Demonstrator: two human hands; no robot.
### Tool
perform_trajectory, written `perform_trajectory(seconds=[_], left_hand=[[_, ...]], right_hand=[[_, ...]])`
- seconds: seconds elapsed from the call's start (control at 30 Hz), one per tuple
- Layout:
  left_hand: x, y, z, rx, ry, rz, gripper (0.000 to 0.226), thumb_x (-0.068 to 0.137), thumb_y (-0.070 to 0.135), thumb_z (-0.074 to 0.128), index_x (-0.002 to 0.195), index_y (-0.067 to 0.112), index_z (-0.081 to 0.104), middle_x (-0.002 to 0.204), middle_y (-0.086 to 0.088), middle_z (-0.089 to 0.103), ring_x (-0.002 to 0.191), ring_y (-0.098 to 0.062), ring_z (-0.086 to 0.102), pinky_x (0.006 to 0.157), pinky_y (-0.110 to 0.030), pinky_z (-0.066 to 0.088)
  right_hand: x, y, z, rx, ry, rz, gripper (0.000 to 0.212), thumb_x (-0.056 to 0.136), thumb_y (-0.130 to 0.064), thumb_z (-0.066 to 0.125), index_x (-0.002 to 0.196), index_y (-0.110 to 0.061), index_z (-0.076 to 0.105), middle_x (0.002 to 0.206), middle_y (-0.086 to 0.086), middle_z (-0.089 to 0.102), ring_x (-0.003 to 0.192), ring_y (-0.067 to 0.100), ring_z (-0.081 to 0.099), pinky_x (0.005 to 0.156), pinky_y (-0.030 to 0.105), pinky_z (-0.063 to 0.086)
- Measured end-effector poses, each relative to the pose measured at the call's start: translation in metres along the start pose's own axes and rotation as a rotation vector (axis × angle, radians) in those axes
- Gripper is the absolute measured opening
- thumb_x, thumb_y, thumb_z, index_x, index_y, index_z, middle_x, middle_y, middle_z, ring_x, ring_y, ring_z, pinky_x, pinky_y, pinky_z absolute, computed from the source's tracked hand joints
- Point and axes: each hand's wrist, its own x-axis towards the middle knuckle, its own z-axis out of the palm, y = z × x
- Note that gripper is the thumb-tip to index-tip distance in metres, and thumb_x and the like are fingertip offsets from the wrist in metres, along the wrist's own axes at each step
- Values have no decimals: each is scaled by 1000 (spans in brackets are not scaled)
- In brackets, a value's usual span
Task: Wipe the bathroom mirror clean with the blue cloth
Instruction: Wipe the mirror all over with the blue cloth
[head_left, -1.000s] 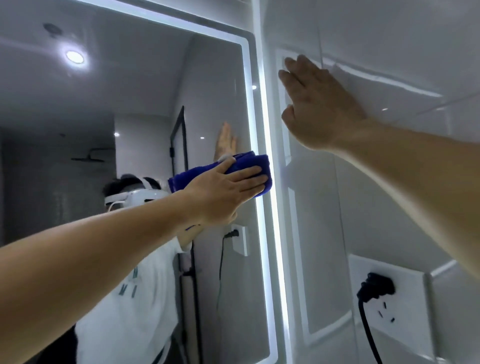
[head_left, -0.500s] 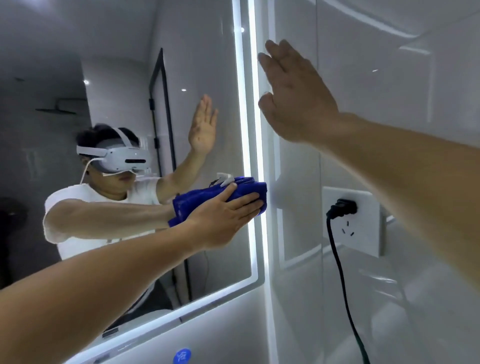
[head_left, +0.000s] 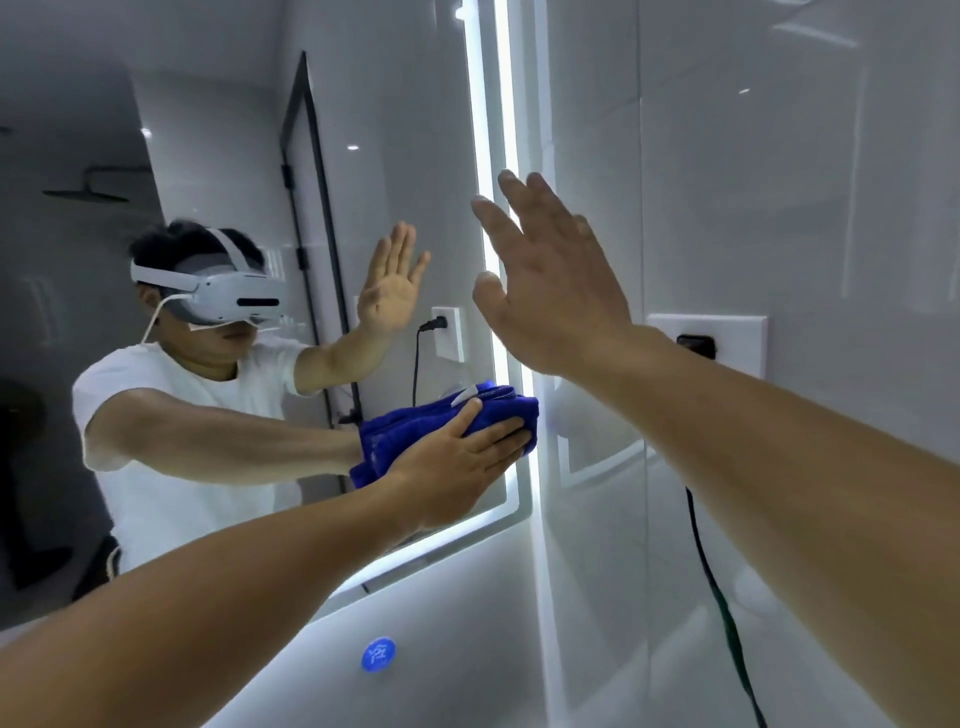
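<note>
On the far left I am seeing the mirror (head_left: 218, 130) filling most of my view, and it is showing a reflected person in a white shirt with a white headset. Moving right, my left hand (head_left: 457, 457) is lying flat with straight fingers, pressing the folded blue cloth (head_left: 415, 421) against the glass near the mirror's lower right corner, right beside the lit strip (head_left: 493, 156) that is glowing along the edge. Below that corner a small round blue sticker (head_left: 378, 654) is sitting on the white wall. Further right, my right hand (head_left: 550, 291) is raised with its fingers spread and released, holding nothing; I cannot tell whether it is touching the tiled wall (head_left: 779, 156). Beyond it a white wall socket (head_left: 737, 332) is carrying a black plug, whose dark cable (head_left: 717, 582) is hanging down the tiles.
</note>
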Motion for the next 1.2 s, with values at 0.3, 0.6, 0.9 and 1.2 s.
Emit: perform_trajectory(seconds=[0.3,0.6,0.9,1.2], left_hand=[[-21,52,28,37,-20,91,59,96,12,20,147,-8,-3,161,-21,14,148,-44,5,117,-59,9],[-31,80,49,-22,37,107,68,98,29,43,153,5,11,163,-14,12,149,-38,3,117,-59,4],[-32,93,55,88,-14,157,72,99,29,41,154,6,0,164,-12,2,149,-37,-12,113,-62,-5],[24,49,17,196,-40,89,65,93,43,57,151,23,35,158,0,32,148,-24,23,118,-48,21]], right_hand=[[-88,-26,35,170,4,26,60,98,-40,36,153,-25,19,163,0,4,149,18,-5,119,42,0],[-181,-3,86,219,-110,219,61,96,-43,30,154,-33,10,159,-14,-11,145,6,-18,116,32,-11],[-203,15,97,293,-98,234,58,96,-45,25,149,-38,3,158,-19,-12,145,3,-17,115,30,-11],[-209,20,96,235,144,222,54,92,-36,45,142,-14,46,152,5,36,141,28,32,111,48,26]])
